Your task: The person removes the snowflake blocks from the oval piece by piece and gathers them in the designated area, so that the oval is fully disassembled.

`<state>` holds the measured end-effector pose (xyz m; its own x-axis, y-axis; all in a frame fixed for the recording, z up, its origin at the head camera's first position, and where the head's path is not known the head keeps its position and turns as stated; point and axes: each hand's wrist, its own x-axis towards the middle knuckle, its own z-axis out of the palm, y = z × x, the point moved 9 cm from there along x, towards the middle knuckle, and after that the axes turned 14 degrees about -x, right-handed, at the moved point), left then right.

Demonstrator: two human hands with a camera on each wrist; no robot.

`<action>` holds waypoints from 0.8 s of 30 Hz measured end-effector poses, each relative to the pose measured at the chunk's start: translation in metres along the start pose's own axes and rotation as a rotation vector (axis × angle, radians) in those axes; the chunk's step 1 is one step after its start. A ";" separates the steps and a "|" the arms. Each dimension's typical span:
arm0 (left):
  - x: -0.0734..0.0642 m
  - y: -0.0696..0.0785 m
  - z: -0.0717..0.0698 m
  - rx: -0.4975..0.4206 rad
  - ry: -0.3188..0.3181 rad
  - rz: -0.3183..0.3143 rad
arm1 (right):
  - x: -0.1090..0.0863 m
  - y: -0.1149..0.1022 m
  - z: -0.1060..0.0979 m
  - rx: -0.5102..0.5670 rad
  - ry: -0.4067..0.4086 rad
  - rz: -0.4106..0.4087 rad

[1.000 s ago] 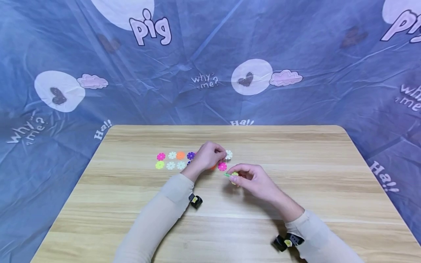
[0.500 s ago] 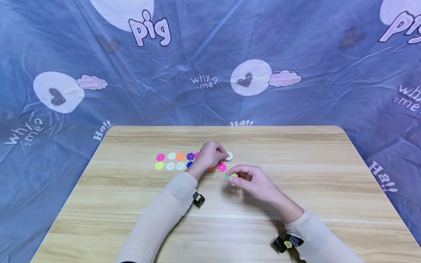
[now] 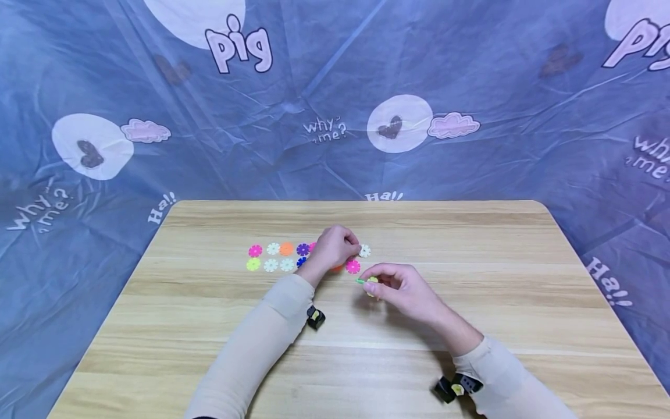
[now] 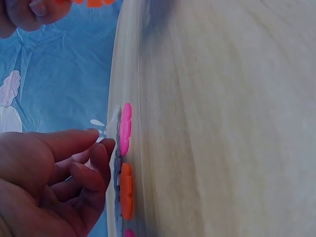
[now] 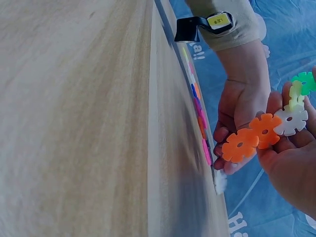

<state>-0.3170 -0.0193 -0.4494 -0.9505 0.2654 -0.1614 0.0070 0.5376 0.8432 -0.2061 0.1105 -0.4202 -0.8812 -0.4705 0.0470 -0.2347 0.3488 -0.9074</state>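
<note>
My left hand [image 3: 335,247] is over the right end of two rows of plastic snowflake discs, its fingertips at the edge of a white disc [image 3: 364,251]. In the left wrist view that hand [image 4: 59,173] has loosely bent fingers, and nothing shows gripped between them. My right hand [image 3: 400,288], nearer me and raised over the table, holds a chain of joined snowflake discs. The right wrist view shows two orange discs [image 5: 265,130], a white one [image 5: 292,120], a yellow one and a green disc [image 5: 306,83] across the fingers. A pink disc [image 3: 353,266] lies between the hands.
The rows continue leftward on the wooden table [image 3: 209,349], with a pink disc [image 3: 255,251], an orange disc [image 3: 286,249], a purple disc [image 3: 303,249] and a yellow-green disc [image 3: 253,264] among them. My left hand covers some. A blue printed curtain [image 3: 293,145] hangs behind.
The white disc at the right end has shifted very slightly toward me, and the left hand has edged a little to the right. My right hand keeps the chain in nearly the same place.
</note>
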 end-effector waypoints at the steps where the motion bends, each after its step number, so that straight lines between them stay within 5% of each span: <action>1: 0.000 0.000 0.000 0.000 0.002 0.005 | 0.000 0.000 0.000 -0.002 0.000 0.001; 9: -0.009 0.003 -0.008 -0.082 -0.021 0.088 | 0.000 0.000 -0.001 -0.001 0.002 0.017; 24: -0.058 0.006 -0.035 -0.276 -0.081 0.164 | 0.004 0.001 0.002 -0.019 -0.003 0.029</action>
<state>-0.2727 -0.0595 -0.4171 -0.9159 0.3992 -0.0427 0.0630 0.2478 0.9668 -0.2097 0.1076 -0.4218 -0.8865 -0.4624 0.0200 -0.2170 0.3771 -0.9004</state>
